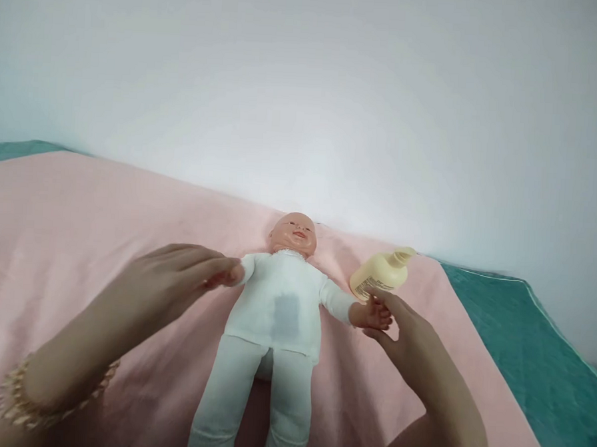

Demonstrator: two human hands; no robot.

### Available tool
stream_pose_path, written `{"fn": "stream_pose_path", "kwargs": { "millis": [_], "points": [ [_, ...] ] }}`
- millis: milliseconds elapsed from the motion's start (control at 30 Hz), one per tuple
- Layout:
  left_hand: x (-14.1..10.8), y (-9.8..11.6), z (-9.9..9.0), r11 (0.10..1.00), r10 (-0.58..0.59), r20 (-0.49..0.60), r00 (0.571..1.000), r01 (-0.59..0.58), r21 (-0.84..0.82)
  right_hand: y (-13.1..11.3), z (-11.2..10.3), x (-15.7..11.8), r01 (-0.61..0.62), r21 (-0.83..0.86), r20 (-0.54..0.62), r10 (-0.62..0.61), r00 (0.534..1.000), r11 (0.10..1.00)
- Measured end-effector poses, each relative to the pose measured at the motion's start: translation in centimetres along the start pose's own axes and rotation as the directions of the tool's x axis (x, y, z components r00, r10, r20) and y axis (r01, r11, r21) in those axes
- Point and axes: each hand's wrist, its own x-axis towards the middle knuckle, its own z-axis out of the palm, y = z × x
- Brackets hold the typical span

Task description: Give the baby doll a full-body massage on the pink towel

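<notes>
A baby doll (274, 302) lies on its back in a white long-sleeved top and white trousers, arms spread to both sides. A grey-blue patch shows on its top. On the left, my left hand (190, 271) is closed over the doll's hand at the end of its sleeve, mostly hiding it. My right hand (403, 326) loosely spans the doll's other hand (371, 315), thumb below and fingers above, with a gap showing near the web of the thumb. Just behind those fingers, a pale yellow pump bottle (380, 273) leans at a tilt.
A pink cloth (129, 208) is spread under the doll, with some creases. Green quilted fabric (532, 349) shows beyond its right edge and at the far left corner. A plain pale wall (305, 97) rises directly behind the doll's head.
</notes>
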Motion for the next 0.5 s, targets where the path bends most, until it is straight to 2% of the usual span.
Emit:
{"fn": "stream_pose_path", "kwargs": {
  "millis": [67, 133, 233, 300, 333, 367, 433, 500],
  "points": [
    [-0.4, -1.2, -0.9, 0.984, -0.165, 0.053, 0.985, 0.161, 0.072, 1.7, -0.2, 0.2, -0.109, 0.005, 0.02, 0.109, 0.994, 0.994],
    [-0.7, -2.5, -1.4, 0.941, -0.325, 0.126, 0.937, 0.306, 0.147, 3.2, -0.1, 0.6, -0.2, 0.025, 0.059, 0.199, 0.978, 0.979],
    [-1.0, -4.8, -1.1, 0.884, -0.456, 0.217, 0.863, 0.411, 0.221, 5.0, 0.5, 1.6, -0.297, 0.033, 0.115, 0.291, 0.95, 0.954],
    [-1.0, -6.5, -0.2, 0.87, -0.491, 0.299, 0.818, 0.442, 0.22, 5.9, 1.1, 2.2, -0.342, 0.005, 0.144, 0.338, 0.93, 0.94],
    [-1.0, -7.3, 0.4, 0.855, -0.519, 0.349, 0.78, 0.471, 0.217, 6.2, 1.5, 2.5, -0.354, -0.009, 0.162, 0.351, 0.922, 0.935],
    [-1.1, -8.0, 1.0, 0.863, -0.504, 0.396, 0.767, 0.466, 0.195, 6.5, 1.8, 2.8, -0.358, -0.015, 0.188, 0.354, 0.916, 0.934],
    [-1.3, -9.1, 2.3, 0.876, -0.475, 0.449, 0.757, 0.456, 0.156, 6.8, 2.4, 3.1, -0.353, -0.011, 0.241, 0.345, 0.907, 0.936],
    [-1.6, -9.7, 3.2, 0.888, -0.445, 0.455, 0.771, 0.445, 0.114, 6.9, 2.8, 3.3, -0.34, -0.007, 0.274, 0.329, 0.904, 0.94]
  ]
}}
